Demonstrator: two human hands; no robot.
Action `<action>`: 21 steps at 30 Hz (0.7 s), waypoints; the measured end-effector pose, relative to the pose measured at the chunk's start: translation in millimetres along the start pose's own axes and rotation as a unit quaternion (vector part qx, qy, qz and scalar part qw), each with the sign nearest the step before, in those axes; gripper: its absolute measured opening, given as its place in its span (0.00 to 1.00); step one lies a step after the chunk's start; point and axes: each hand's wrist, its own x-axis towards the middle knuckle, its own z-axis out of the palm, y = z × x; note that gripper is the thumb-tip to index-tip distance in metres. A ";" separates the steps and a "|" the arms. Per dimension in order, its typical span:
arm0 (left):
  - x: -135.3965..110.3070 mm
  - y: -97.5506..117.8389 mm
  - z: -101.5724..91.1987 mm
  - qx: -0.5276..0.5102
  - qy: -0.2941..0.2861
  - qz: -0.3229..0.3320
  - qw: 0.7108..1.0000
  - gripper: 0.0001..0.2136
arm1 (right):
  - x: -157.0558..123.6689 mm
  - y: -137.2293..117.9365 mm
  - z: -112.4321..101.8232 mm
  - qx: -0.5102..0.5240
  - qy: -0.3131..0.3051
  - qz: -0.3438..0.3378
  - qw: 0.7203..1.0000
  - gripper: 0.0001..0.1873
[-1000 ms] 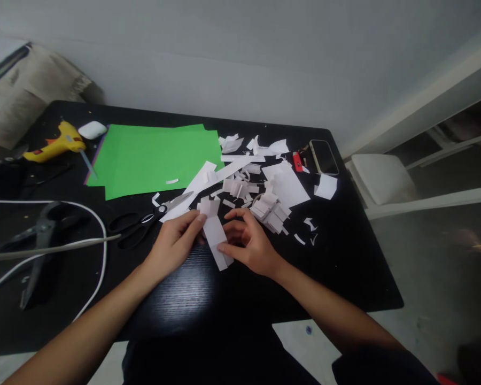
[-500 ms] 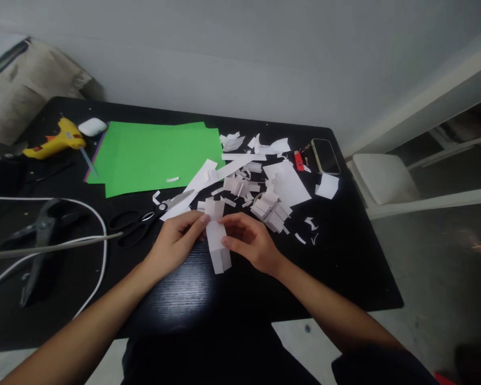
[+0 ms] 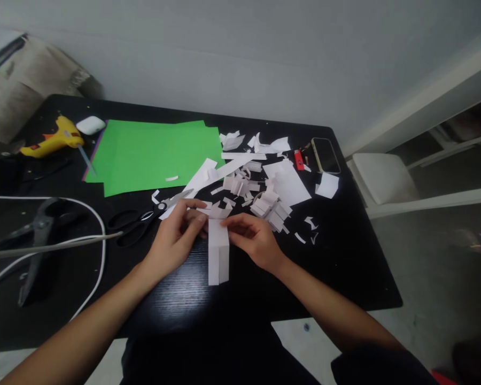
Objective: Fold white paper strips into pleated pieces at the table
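Between my two hands is a folded white paper box [image 3: 218, 254], long and narrow, with flaps spread at its far end. My left hand [image 3: 181, 230] is closed on its upper left side, thumb and fingers by the flaps. From the right, my right hand [image 3: 256, 240] pinches the opposite edge near the top. The box's lower end points toward me over the black table. Just beyond my left hand lie black-handled scissors [image 3: 144, 218], their blades resting on a white paper strip. Some fingertips are hidden behind the paper.
Folded white paper pieces [image 3: 270, 208] and scraps lie beyond my hands. Green sheets [image 3: 156, 155] sit at the back left beside a yellow glue gun [image 3: 62, 136]. Pliers [image 3: 40, 240] and a white cable [image 3: 104, 256] lie left. A phone [image 3: 325, 156] and red lighter [image 3: 299, 160] lie back right.
The paper box has tilted so its lower end comes nearer to me and hangs straighter. Its far flaps now spread wider. My left fingers have lifted and shifted round the upper edge.
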 end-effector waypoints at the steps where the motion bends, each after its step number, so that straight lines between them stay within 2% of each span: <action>1: -0.4 -1.1 -0.3 0.000 0.003 0.000 1.000 0.10 | 0.3 0.5 0.0 0.005 0.005 0.001 1.000 0.11; 4: -1.7 -2.3 -1.0 0.021 0.013 0.012 1.000 0.10 | 0.8 1.6 -0.2 0.016 0.017 0.002 1.000 0.14; 7: -3.0 0.2 -1.2 0.038 0.012 0.063 0.997 0.09 | 0.6 1.7 -0.8 0.006 0.026 -0.002 1.000 0.15; 10: -4.1 3.6 -1.6 0.048 -0.027 0.111 0.992 0.07 | -0.1 1.7 -0.8 -0.009 0.028 -0.007 1.000 0.14; 13: -4.6 4.6 -2.5 0.068 -0.056 0.122 0.989 0.05 | -0.7 2.3 0.2 -0.005 0.036 -0.021 0.999 0.13; 21: -4.7 5.2 1.3 0.063 -0.003 0.117 0.991 0.04 | -5.3 1.9 4.5 -0.057 0.083 -0.042 0.994 0.11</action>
